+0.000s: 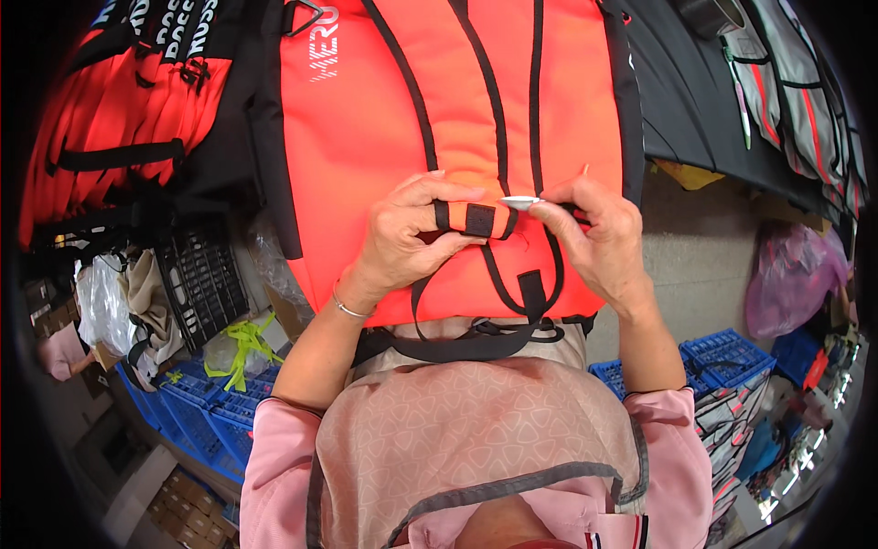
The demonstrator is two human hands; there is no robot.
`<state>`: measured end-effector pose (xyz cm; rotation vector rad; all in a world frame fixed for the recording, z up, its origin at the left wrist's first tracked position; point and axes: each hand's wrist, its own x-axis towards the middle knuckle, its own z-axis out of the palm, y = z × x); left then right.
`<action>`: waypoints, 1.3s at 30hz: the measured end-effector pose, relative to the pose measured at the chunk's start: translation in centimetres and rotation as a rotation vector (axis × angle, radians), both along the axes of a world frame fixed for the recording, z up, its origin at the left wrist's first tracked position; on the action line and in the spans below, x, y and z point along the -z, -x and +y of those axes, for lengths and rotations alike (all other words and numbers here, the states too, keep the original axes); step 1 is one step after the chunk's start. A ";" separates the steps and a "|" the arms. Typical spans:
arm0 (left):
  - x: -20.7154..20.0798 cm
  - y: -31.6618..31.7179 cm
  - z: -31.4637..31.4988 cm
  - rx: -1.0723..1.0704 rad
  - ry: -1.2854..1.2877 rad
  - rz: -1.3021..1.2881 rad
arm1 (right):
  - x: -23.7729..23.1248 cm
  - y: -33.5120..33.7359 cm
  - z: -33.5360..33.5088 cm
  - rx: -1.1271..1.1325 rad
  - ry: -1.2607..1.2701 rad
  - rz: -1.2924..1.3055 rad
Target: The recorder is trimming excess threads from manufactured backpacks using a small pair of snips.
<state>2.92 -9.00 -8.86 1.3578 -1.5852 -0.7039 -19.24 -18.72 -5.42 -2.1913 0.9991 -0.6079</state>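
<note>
Left hand is curled shut around a folded orange strap tab with a black square patch on it, thumb underneath and fingers wrapped over the top, pinching it up off the big orange backpack that fills pretty much everything above and behind both hands. That bag lies flat with black trim and thin black cords running down its middle, right between the two hands. Off to the left of the left hand there's a stack of more orange bags, with a black plastic crate below it and blue crates lower still. Out past the right hand sits another blue crate and a pink plastic sack. Right hand is closed too, fingertips pinched on a small silvery pointed tool, and its tip is touching the right end of the strap tab. Thin bracelet on the left wrist, smallest thing I can make out.
</note>
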 end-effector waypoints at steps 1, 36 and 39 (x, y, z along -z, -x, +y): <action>-0.2 -0.1 0.0 0.006 -0.006 0.008 | 0.1 0.2 -0.1 0.066 -0.185 -0.051; -3.4 -1.7 -1.6 0.133 -0.398 0.694 | 0.4 -4.6 -1.6 -0.066 -1.076 -0.504; -2.8 -1.5 -1.3 0.122 -0.394 0.749 | 0.4 -4.8 -1.5 -0.027 -1.042 -0.476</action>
